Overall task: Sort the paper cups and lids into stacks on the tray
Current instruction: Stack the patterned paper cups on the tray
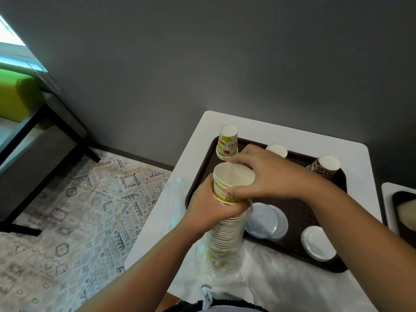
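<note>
A white table [265, 131] stood against a grey wall, bearing a dark brown tray [299, 212]. At the tray's eleven o'clock corner sat a short upturned stack of green-patterned cups [227, 143]; at twelve o'clock a white upturned cup [277, 150] showed behind the right hand; at two o'clock stood a brown-patterned upturned cup [325, 166]. Translucent round lids [266, 220] overlapped near the tray's centre, and a whiter lid pile [318, 243] lay at five o'clock. A patterned rug [74, 212] covered the floor at nine o'clock, and a second tray [404, 212] edged in at three o'clock.

The tall cup stack [225, 230], mouths up, rose in front of the tray's near left edge, hiding part of it, its base in crinkled clear plastic wrap [221, 266]. The left hand [209, 208] gripped the stack just under the top cup [231, 181], fingers curled round it. The right hand [267, 174] pinched that top cup, thumb on its near wall, fingers over the far rim. Whether the cup had parted from the stack was hard to judge.

The cups looked like smooth paper, tapered, with rolled rims forming tight ridges down the stack.
</note>
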The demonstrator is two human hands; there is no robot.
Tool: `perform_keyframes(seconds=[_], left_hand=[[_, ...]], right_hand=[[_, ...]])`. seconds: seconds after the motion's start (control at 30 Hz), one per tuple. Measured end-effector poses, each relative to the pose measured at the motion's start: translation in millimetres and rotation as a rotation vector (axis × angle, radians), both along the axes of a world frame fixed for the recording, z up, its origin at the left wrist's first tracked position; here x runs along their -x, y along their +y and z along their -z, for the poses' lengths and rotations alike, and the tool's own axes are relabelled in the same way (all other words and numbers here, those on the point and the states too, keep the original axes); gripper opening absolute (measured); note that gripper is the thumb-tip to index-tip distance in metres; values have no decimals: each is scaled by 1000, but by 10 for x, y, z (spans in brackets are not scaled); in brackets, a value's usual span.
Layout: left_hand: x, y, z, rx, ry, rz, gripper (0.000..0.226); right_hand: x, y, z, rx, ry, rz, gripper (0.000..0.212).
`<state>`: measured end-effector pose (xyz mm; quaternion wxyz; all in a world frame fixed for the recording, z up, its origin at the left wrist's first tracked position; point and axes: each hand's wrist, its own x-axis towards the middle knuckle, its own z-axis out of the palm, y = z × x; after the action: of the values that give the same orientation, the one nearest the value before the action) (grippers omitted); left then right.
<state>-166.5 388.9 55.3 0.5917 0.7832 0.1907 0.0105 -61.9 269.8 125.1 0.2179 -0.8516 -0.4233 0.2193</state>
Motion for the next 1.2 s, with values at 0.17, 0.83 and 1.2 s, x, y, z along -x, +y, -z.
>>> perform_keyframes(seconds=[0.17, 0.83, 1.2], left_hand=[[57, 100, -31, -82, -51, -21, 64], [-16, 371, 42, -172, -78, -114, 66], [-114, 476, 74, -129, -61, -116, 70]], right_hand=[[-233, -179, -222, -130, 98, 33, 52], [-965, 577, 770, -612, 513, 488, 76], [-1316, 952, 1128, -634, 463, 690, 79]])
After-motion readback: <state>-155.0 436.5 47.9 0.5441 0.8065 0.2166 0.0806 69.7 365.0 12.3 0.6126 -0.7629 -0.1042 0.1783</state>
